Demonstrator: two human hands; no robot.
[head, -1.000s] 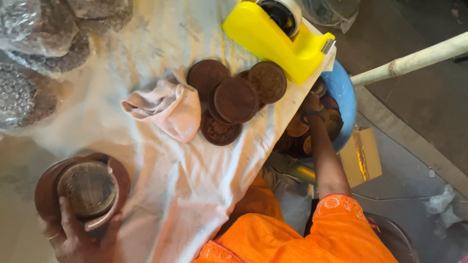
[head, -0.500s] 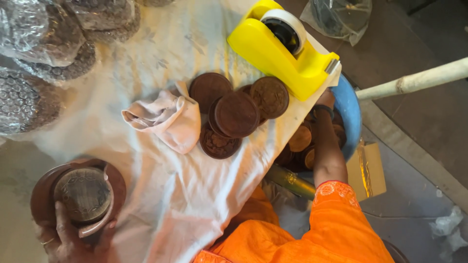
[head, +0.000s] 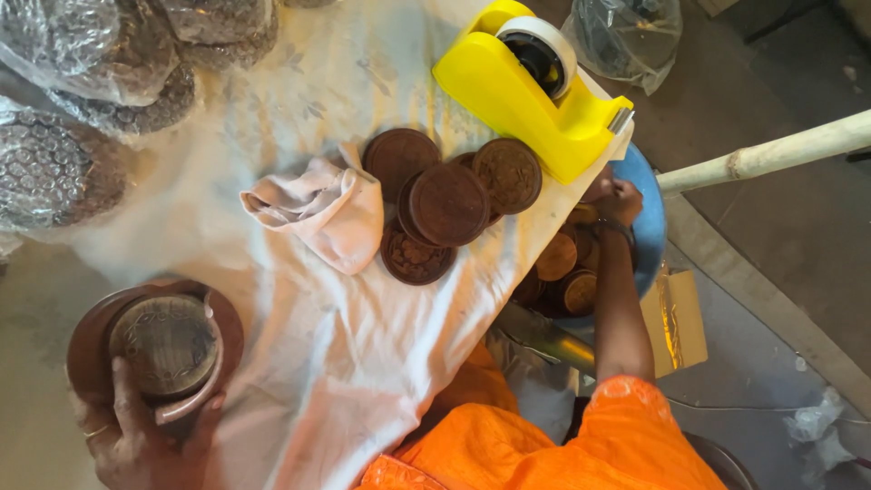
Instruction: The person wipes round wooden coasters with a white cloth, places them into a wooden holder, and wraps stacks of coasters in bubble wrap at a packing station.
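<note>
Two hands: left [head: 136, 436] grips round carved wooden box [head: 163, 345] (dark brown), right [head: 621, 198] unclear.

The counter [head: 299, 345] is draped in a pale, wrinkled cloth [head: 363, 82] and fills the left side. To the right there's a dull grey-brown concrete floor [head: 780, 236], with a pale pole [head: 771, 154] running across it and a crumpled clear plastic bag [head: 626, 36] at the far edge. Soft daylight, no harsh shadows.
</note>
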